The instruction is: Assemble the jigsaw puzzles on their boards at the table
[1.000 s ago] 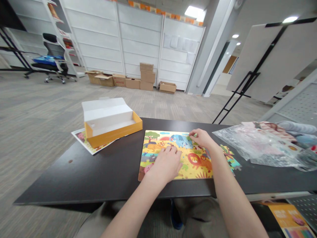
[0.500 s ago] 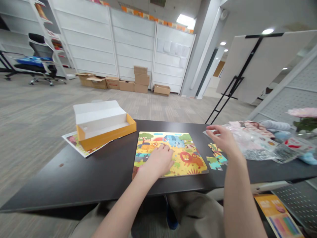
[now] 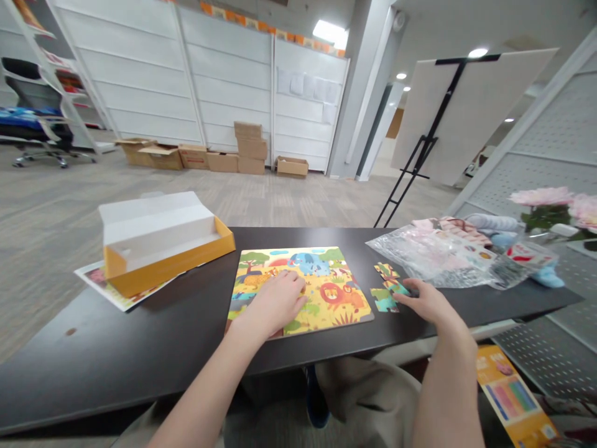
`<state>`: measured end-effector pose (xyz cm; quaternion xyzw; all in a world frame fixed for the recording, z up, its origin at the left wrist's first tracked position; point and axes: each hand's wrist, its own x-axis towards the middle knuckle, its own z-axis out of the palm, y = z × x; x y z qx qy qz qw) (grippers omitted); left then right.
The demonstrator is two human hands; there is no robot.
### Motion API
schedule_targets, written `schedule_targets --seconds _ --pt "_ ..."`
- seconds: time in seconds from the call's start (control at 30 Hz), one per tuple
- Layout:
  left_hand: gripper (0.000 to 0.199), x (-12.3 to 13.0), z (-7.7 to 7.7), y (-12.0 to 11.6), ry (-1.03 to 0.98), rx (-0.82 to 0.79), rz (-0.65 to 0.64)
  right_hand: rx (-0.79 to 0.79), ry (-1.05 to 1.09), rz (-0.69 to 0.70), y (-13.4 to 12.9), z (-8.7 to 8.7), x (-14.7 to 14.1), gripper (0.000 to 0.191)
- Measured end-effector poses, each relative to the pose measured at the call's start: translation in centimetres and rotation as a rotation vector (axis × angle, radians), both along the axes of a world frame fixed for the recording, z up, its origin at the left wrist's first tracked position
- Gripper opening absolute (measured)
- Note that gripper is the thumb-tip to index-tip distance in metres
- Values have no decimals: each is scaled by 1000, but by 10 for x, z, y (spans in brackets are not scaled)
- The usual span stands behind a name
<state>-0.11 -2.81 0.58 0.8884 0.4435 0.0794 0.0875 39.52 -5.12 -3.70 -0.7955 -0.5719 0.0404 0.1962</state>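
Head view: hands apart, the left hand (image 3: pixel 274 303) resting flat on the jigsaw puzzle (image 3: pixel 336 297), the right hand (image 3: pixel 428 303) touching loose pieces (image 3: pixel 385 300) just right of it, grip unclear. The puzzle looks mostly filled; those pieces remain outside. An open yellow box (image 3: pixel 168 264) sits beyond its left corner.

The right hand (image 3: pixel 425 303) has moved off the jigsaw board (image 3: pixel 336 264) onto the loose pieces (image 3: pixel 385 300) beside it.
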Motion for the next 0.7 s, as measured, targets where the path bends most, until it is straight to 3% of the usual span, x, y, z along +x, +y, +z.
schedule_targets --seconds 0.2,0.43,0.57,0.7 --pt "22 -2 0 0 1 -16 -9 -68 99 -17 1 -5 18 47" --pt "19 3 -3 0 24 4 22 17 60 -13 -2 -3 13 49" --pt "18 5 -4 2 26 18 21 -28 71 122 -9 11 -6 49" --pt "17 5 -3 2 24 10 16 -140 131 244 -10 18 -25 61"
